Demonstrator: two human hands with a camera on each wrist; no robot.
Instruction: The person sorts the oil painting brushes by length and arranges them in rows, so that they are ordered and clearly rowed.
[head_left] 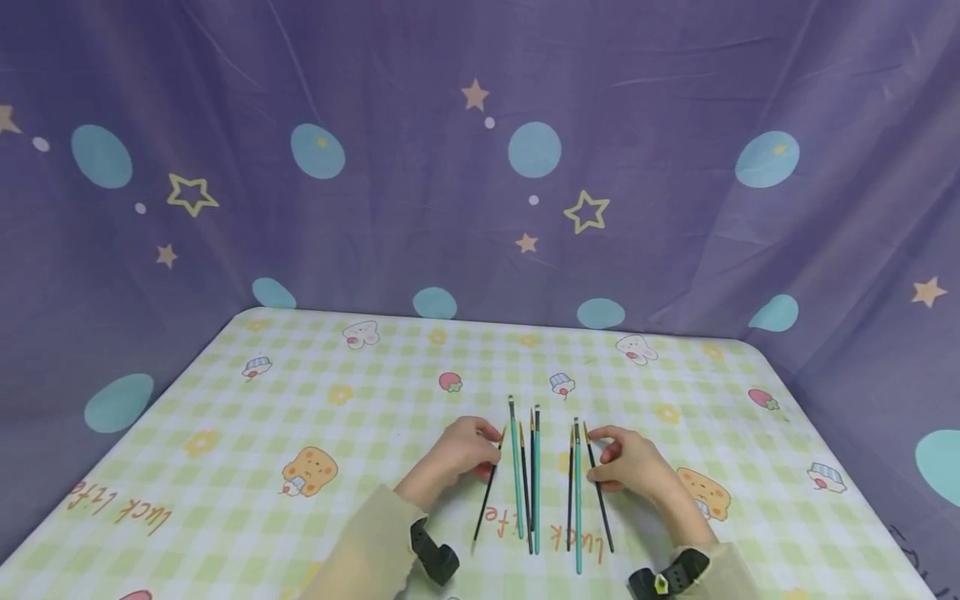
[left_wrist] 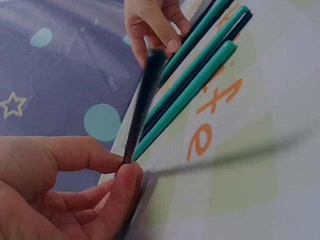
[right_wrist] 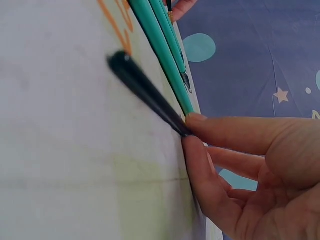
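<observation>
My left hand [head_left: 459,448] pinches a thin black paintbrush [head_left: 486,502] between thumb and fingertips; in the left wrist view its handle [left_wrist: 142,102] rises off the cloth and throws a long shadow. On the other side, my right hand [head_left: 636,467] pinches another black paintbrush [head_left: 603,515], its handle end [right_wrist: 142,90] angled toward the right wrist camera. Between the hands lie several more brushes in two loose groups: teal ones [head_left: 517,487] with black ones beside them on the left, and a teal brush [head_left: 578,517] with a black brush [head_left: 570,500] on the right.
A green-checked tablecloth [head_left: 337,433] with cartoon prints and orange lettering covers the table. Purple curtains [head_left: 420,167] with stars and blue ovals hang behind the table and at both sides. Each wrist wears a black strap device [head_left: 433,554].
</observation>
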